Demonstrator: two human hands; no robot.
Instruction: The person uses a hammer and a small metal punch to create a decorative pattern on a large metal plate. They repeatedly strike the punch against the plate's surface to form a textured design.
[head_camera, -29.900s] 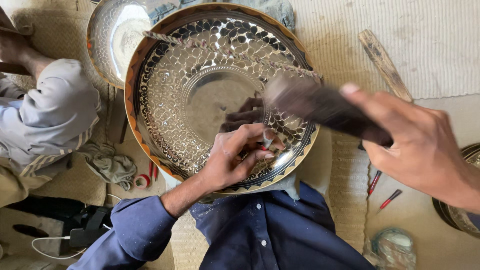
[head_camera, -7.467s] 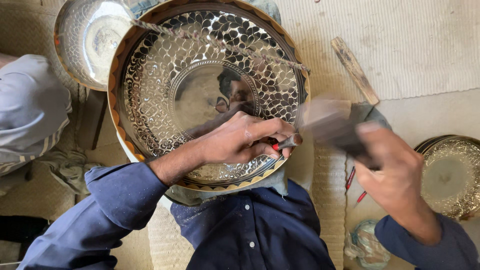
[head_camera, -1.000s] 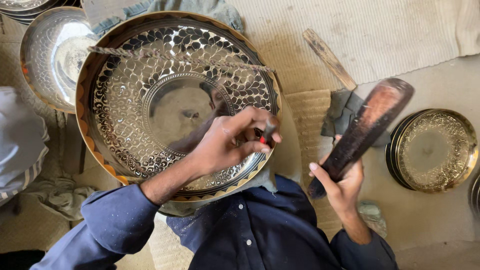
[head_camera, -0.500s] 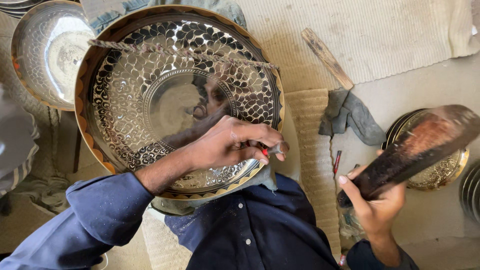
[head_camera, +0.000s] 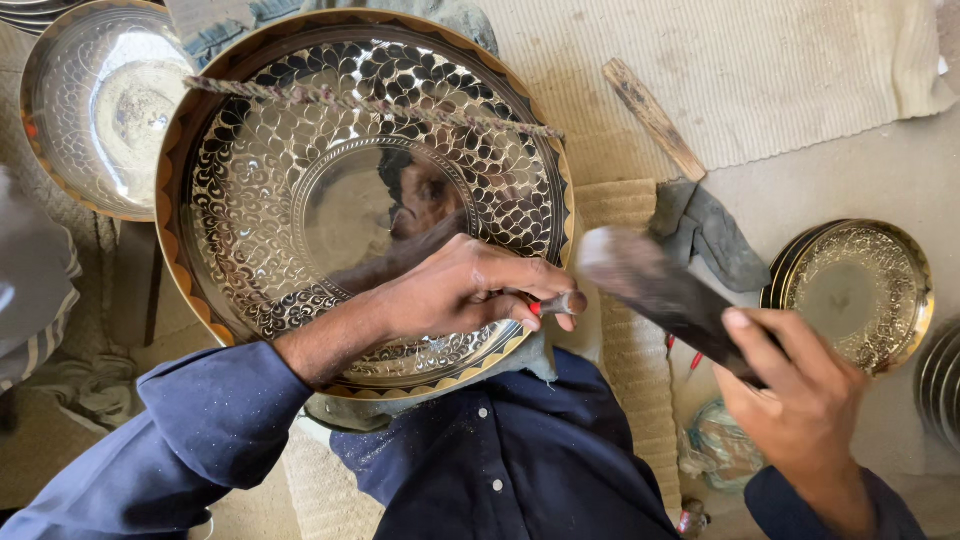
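A large round brass tray (head_camera: 250, 180) with engraved leaf patterns leans against my chest, with a twisted rope (head_camera: 360, 103) stretched across its upper part. My left hand (head_camera: 460, 290) rests on its lower right rim and grips a small chisel (head_camera: 560, 304) with a red band. My right hand (head_camera: 800, 400) holds a dark wooden mallet (head_camera: 655, 290), whose blurred head sits just right of the chisel's end.
A smaller engraved brass plate (head_camera: 860, 295) lies on the floor at right, another tray (head_camera: 85, 100) at upper left. A wooden stick (head_camera: 655, 118) and grey cloth (head_camera: 710, 235) lie on the woven mat. Another person's sleeve (head_camera: 35, 280) is at the left edge.
My right hand has swung the mallet down and left from its raised position at the right, bringing its head close to the chisel. My left hand has stayed on the tray's rim.
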